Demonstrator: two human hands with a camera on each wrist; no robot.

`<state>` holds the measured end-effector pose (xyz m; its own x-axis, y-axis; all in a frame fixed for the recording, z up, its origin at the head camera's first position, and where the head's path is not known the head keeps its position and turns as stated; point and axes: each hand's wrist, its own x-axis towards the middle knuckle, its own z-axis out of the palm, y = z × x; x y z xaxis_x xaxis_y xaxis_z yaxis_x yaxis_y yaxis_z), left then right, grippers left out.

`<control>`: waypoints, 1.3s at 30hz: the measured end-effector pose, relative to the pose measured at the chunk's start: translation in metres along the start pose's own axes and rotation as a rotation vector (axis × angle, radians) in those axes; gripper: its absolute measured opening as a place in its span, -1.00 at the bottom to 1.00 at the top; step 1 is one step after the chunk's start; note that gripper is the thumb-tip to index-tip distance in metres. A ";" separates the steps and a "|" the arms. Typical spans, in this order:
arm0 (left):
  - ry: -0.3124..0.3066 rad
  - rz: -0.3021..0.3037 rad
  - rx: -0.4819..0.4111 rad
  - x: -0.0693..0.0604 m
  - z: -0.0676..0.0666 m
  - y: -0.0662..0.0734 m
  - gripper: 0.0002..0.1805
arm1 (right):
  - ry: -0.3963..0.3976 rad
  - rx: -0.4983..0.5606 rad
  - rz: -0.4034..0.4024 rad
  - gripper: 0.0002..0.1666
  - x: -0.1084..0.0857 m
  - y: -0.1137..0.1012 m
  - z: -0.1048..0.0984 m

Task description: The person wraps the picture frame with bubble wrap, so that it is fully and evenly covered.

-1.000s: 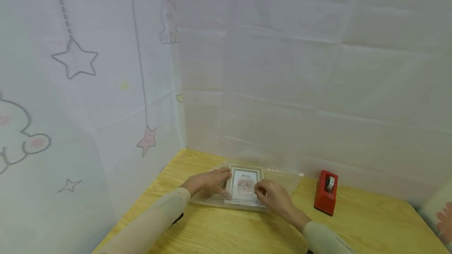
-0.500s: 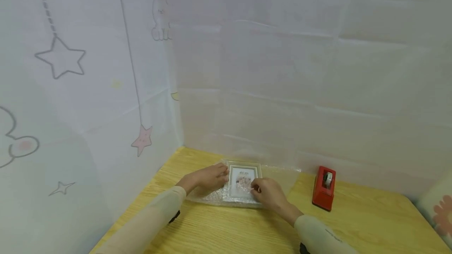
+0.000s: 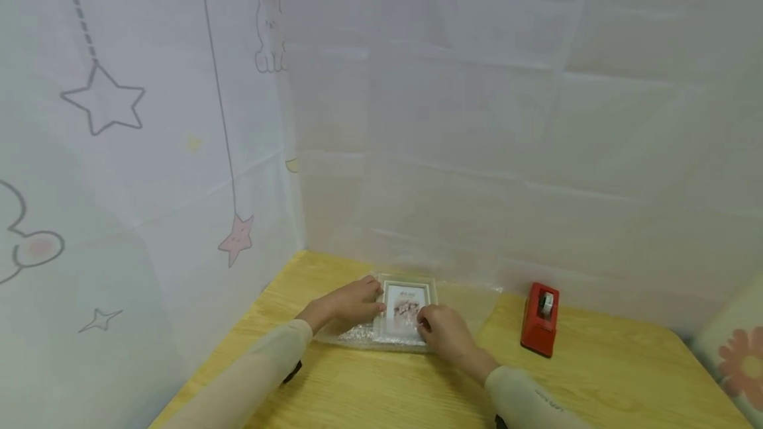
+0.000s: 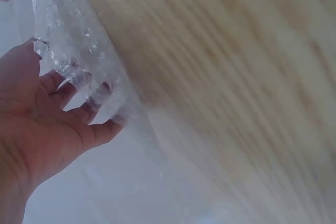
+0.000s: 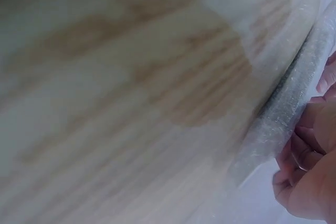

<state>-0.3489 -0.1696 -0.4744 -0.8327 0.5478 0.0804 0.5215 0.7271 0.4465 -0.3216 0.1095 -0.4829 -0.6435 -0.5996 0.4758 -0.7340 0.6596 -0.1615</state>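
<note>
A white picture frame [image 3: 407,310] lies face up on a sheet of bubble wrap [image 3: 357,336] on the wooden table. My left hand [image 3: 353,302] rests along the frame's left side. In the left wrist view, the fingers of my left hand [image 4: 58,114] are spread and touch the bubble wrap [image 4: 79,40]. At the frame's lower right, my right hand [image 3: 446,330] has its fingers curled and pinches the wrap. In the right wrist view, my right hand [image 5: 310,166] has curled fingers against the folded wrap [image 5: 286,108]; its fingertips are partly hidden.
A red tape dispenser [image 3: 540,323] with a roll of tape stands to the right on the wooden table [image 3: 369,389]. Behind and to the left hang pale sheets [image 3: 417,118] with printed stars and animals. A flower print [image 3: 745,366] shows at the far right.
My left thumb has moved from the near edge of the bubble wrap up to the frame's left side. The right hand stays at the frame's right side. The head view has shifted slightly.
</note>
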 end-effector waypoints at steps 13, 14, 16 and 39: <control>-0.025 0.140 0.324 -0.023 0.014 0.057 -0.35 | -0.086 -0.013 0.036 -0.91 0.002 0.001 -0.007; -0.042 0.160 0.347 -0.024 0.016 0.058 -0.31 | -0.091 -0.026 0.039 -0.91 0.002 0.001 -0.008; -0.071 0.185 0.371 -0.026 0.020 0.058 -0.26 | -0.101 -0.052 0.039 -0.92 0.003 0.001 -0.009; -0.100 0.153 0.307 -0.032 0.035 0.041 -0.21 | -0.105 -0.018 0.129 -0.77 0.001 0.002 -0.013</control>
<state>-0.2946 -0.1424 -0.4900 -0.7265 0.6865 0.0314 0.6828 0.7158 0.1466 -0.3206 0.1163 -0.4718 -0.7521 -0.5526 0.3591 -0.6403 0.7417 -0.1997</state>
